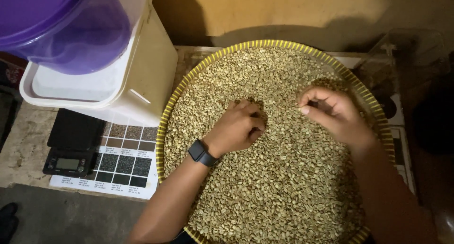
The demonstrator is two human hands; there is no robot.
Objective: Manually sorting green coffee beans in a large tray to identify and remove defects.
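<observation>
Purple and translucent, a plastic container (61, 26) fills the upper left corner closest to the lens, sitting over a white rectangular bin (118, 78) with a cream-coloured side. Below the bin, on a pale stone-like counter (23, 144), lies a printed chart (118, 163) of small dark and brown squares, and a black digital scale (71, 144) rests on its left edge. To the right, a large round woven tray (163, 130) with a yellow striped rim takes up most of the view, and it is heaped nearly edge to edge with pale green beans (283, 187). Both forearms reach in from the bottom of the picture across this tray. Left hand (236, 125) lies palm down on the beans near the middle of the tray, fingers curled together and pressed into the heap, with a small dark hollow in the beans just beside the knuckles; whether it grips any beans cannot be told. A black watch (202, 152) sits on that wrist. Right hand (333, 112) hovers just above the beans toward the tray's right side, near the left hand but apart from it, thumb and forefinger pinched together on what looks like a single bean, the other fingers bent loosely behind. Beyond the tray's right rim, a clear plastic box (406, 50) stands in shadow against an ochre wall (293, 7).
</observation>
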